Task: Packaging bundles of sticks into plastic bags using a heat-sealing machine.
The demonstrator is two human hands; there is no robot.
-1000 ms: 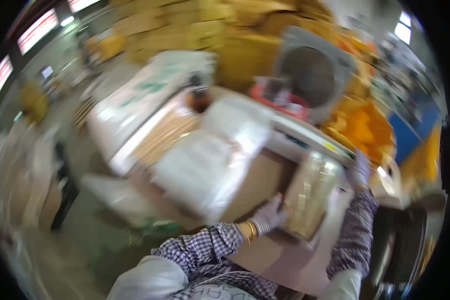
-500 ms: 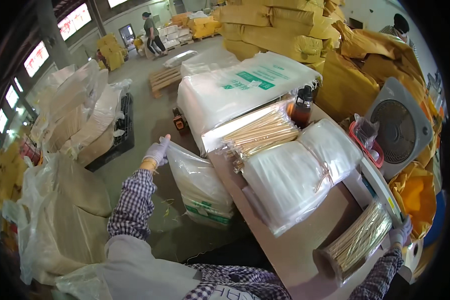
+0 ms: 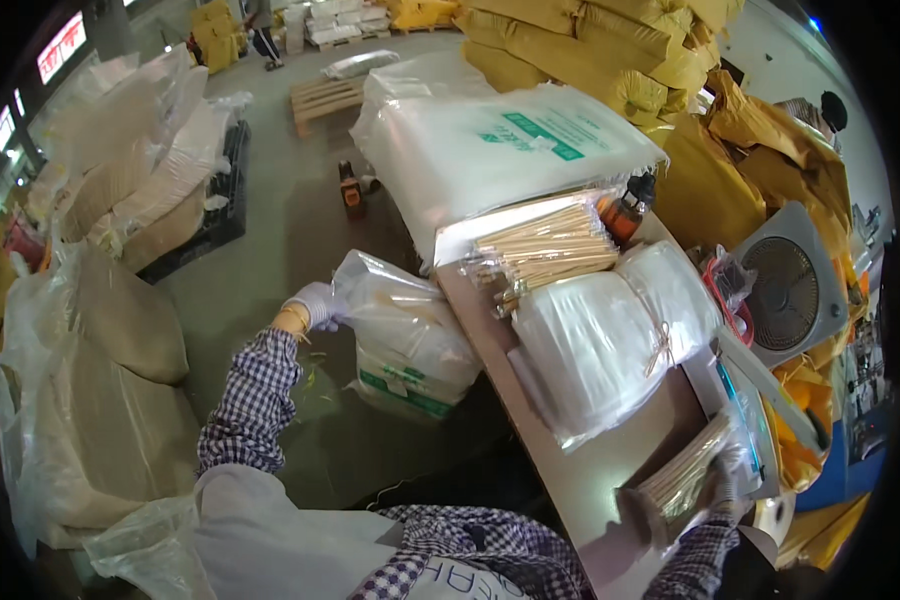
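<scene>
My left hand (image 3: 315, 306), in a pale glove, is closed on the upper left edge of a clear plastic bag (image 3: 420, 345) with a green printed band. This bag hangs beside the table's left edge, its mouth partly spread; its contents cannot be made out. At the lower right, my gloved right hand (image 3: 726, 488), slightly blurred, grips the right side of a clear bag of thin wooden sticks (image 3: 678, 483) lying on the table. Right beside that hand is a bar sealer (image 3: 770, 388) with its long grey arm raised.
On the brown table (image 3: 610, 490) lie a tied stack of clear bags (image 3: 600, 340), loose stick bundles (image 3: 545, 245) and a dark-capped bottle (image 3: 625, 210). A large white sack (image 3: 450, 150) is behind them. A grey fan (image 3: 780, 285) stands at right, wrapped sacks (image 3: 120, 370) at left.
My right hand has left the sealer arm and moved left onto the bag of sticks; the arm has lifted. My left hand has shifted down the bag's edge, and the bag's mouth has spread wider.
</scene>
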